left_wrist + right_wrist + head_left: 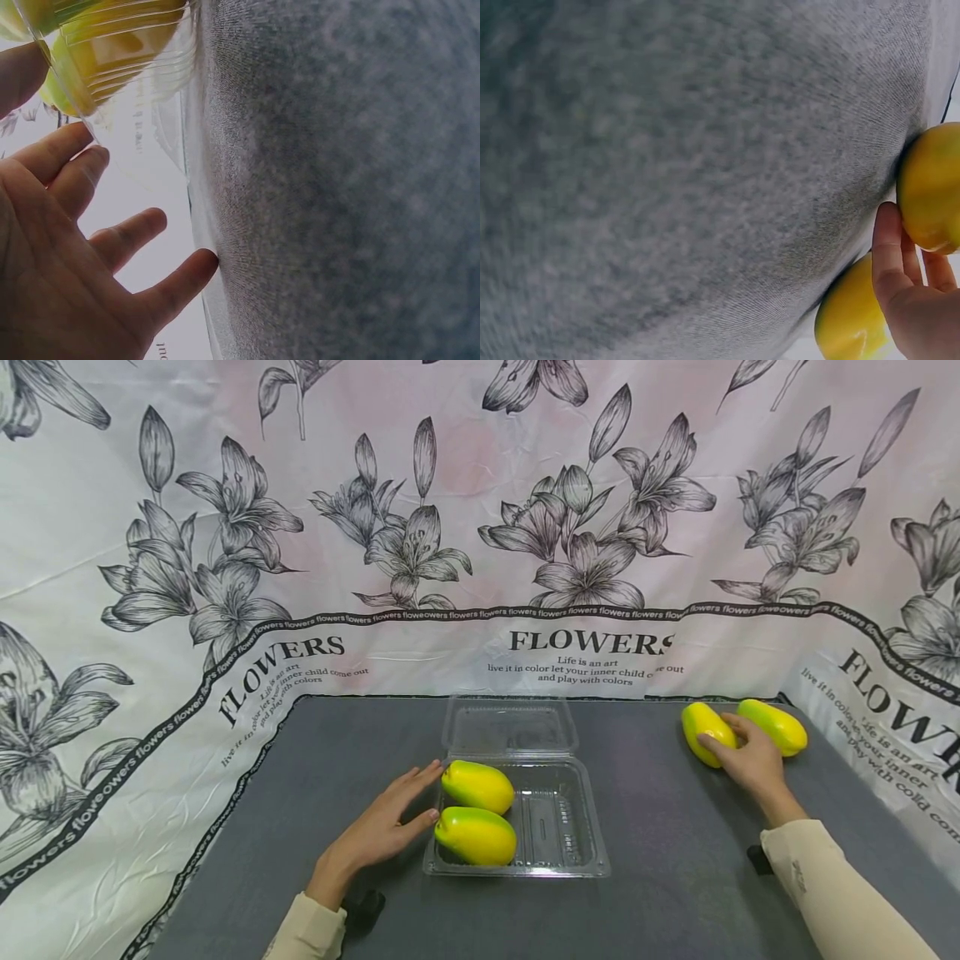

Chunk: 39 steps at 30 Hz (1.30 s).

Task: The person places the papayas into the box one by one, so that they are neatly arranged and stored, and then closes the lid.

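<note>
My right hand (750, 762) is at the back right, its thumb and fingers round the left one of two yellow-green mangoes (702, 735). In the right wrist view its fingers (887, 244) reach between that mango (932, 187) and the other one (851, 315); the thumb is hidden there. A clear plastic box (592, 865) stands mid-table with two mangoes, one behind the other, in its left half. At the box's left side is my left hand (378, 827), fingers spread and holding nothing. The left wrist view shows its fingertips (79, 135) right at the clear wall.
The box's clear lid (510, 727) lies folded back behind it. The second right-hand mango (774, 727) rests near the table's back right corner. A white cloth (420, 660) printed with flowers rises along the back and sides of the grey tabletop (660, 893).
</note>
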{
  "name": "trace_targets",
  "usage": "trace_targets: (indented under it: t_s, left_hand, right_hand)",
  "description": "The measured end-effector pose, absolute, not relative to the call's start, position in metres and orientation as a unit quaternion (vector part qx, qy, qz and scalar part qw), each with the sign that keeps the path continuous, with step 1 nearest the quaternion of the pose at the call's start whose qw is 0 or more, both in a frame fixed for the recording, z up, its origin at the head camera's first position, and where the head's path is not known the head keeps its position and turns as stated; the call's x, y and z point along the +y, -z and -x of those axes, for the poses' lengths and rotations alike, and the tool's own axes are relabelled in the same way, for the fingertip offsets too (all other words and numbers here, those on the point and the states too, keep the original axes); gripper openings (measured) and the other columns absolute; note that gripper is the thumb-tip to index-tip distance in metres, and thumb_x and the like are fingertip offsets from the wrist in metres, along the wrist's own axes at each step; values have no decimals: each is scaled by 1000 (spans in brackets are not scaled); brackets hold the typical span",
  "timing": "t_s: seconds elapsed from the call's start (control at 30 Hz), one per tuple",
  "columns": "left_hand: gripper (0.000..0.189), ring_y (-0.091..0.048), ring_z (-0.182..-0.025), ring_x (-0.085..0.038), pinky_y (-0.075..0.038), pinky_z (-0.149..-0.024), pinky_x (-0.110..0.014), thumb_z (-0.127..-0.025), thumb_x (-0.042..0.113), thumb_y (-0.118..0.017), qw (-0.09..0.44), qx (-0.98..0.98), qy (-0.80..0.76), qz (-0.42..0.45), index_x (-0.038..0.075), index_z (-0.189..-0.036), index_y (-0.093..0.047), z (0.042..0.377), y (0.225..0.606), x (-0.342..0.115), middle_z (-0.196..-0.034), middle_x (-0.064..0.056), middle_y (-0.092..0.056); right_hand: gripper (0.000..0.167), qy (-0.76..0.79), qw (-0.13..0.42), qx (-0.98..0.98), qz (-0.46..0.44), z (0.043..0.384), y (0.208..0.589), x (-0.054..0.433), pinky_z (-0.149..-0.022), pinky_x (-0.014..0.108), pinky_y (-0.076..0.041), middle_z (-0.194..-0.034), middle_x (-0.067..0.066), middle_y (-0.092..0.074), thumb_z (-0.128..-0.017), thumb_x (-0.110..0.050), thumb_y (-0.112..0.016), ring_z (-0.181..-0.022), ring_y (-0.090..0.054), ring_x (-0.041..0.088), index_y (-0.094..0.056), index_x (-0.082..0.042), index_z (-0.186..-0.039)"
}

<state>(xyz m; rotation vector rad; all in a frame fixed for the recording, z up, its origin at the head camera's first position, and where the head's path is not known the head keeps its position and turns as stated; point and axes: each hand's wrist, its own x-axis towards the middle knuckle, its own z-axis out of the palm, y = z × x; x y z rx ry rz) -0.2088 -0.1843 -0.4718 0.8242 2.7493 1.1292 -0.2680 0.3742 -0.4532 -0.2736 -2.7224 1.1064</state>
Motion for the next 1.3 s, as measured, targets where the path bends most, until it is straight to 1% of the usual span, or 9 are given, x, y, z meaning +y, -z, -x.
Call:
trace_targets:
  t_s: [0.2,0.3,0.43,0.5,0.6,0.7,0.8,0.97,1.3]
  left_hand:
    - [66,-21,-156,-43,-24,-114,-76,-104,40,-57,26,891,-366,-267,26,-162,-30,207,471,-185,-170,2,-26]
    - [66,-20,-156,-43,-24,-115,-76,-104,40,-57,27,891,-368,-266,26,-162,-30,207,471,-186,-170,3,-26]
    - [66,-20,-156,-42,-24,-115,-76,-104,41,-57,27,891,-369,-264,27,-162,-30,208,472,-186,-170,3,-26]
    - [66,-20,-157,-42,-24,-115,-75,-104,42,-57,27,891,-369,-262,27,-162,-30,208,472,-185,-170,4,-26]
    - [67,-20,-156,-42,-24,-115,-75,-103,42,-58,27,892,-367,-262,28,-162,-30,207,472,-185,-170,3,-26]
    - [67,-20,-156,-42,-25,-115,-76,-103,42,-58,27,893,-365,-262,28,-162,-30,207,471,-185,-170,3,-26]
    - [67,-20,-156,-43,-25,-115,-76,-103,42,-58,28,893,-364,-263,28,-162,-29,208,471,-185,-170,2,-26]
    - [66,-20,-156,-42,-24,-115,-76,-104,41,-57,28,891,-367,-264,28,-162,-29,208,471,-185,-170,2,-26]
    - [66,-20,-156,-42,-24,-115,-76,-104,42,-57,27,892,-365,-264,28,-162,-29,208,472,-184,-170,3,-26]
  right_hand:
    - [80,-382,108,-915,77,265,452,368,-98,62,-44,-152,37,-39,-100,-47,-61,-130,-46,55,-35,3,-155]
    - [78,-381,114,-916,57,265,448,362,-85,40,-52,-151,36,-42,-99,-46,-63,-126,-51,54,-37,1,-155]
    - [76,-387,122,-913,30,265,443,353,-73,15,-43,-150,34,-45,-97,-44,-67,-124,-54,54,-41,-1,-154]
    - [75,-392,124,-911,22,265,440,348,-76,19,-46,-150,33,-46,-97,-43,-69,-125,-54,53,-42,-2,-154]
    - [77,-405,119,-906,15,264,437,340,-88,43,-54,-151,32,-45,-96,-42,-70,-126,-52,53,-41,-2,-154]
    - [77,-413,111,-904,6,263,433,333,-94,59,-50,-151,32,-44,-96,-43,-70,-127,-50,53,-40,-3,-154]
    - [76,-413,100,-905,-8,261,428,326,-86,47,-54,-151,30,-45,-96,-43,-70,-125,-52,49,-40,-4,-155]
    - [74,-418,84,-903,-44,258,417,311,-74,25,-49,-151,27,-45,-96,-38,-70,-122,-53,44,-40,-6,-156]
    - [68,-455,51,-883,-103,249,403,275,-79,24,-56,-149,14,-49,-97,-35,-71,-119,-58,33,-43,-16,-155]
